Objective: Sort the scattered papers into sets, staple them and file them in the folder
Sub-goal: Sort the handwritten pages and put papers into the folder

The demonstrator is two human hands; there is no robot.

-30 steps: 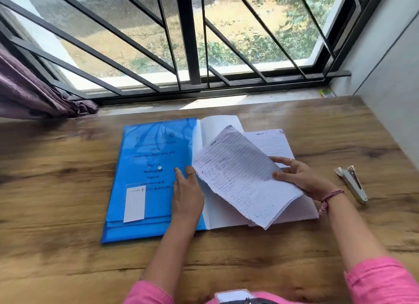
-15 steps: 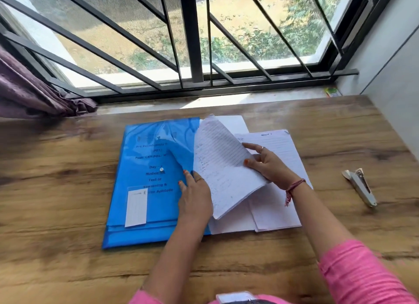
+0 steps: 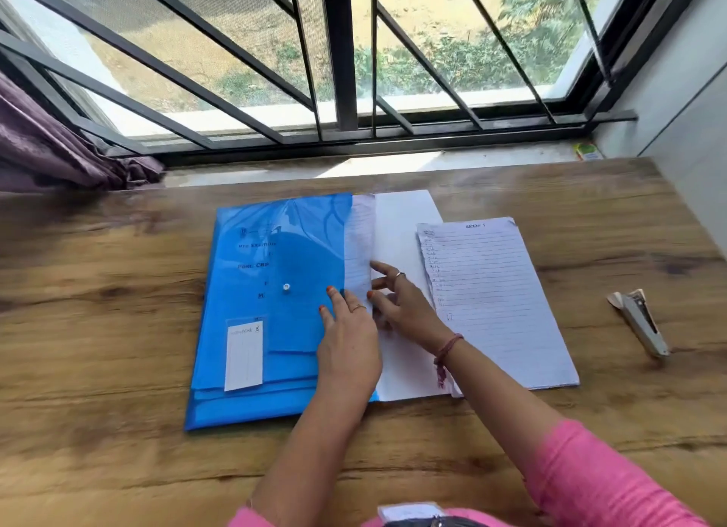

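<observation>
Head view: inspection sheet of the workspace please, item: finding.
Surface: wooden table, grain visible.
Job's things: blue folder flat at centre-left, snap button and label pocket on top; lined sheets being tucked in at its right edge; white sheet beneath; lined stack headed "Section 1" to the right; stapler apart at far right.
Clutter: small green-yellow item on the sill.
Grippers: left hand flat on the folder edge; right hand pushing the sheets in, fingers extended.
Cables: nothing seen.
Surroundings: barred window, purple curtain at left, grey wall at right.
</observation>
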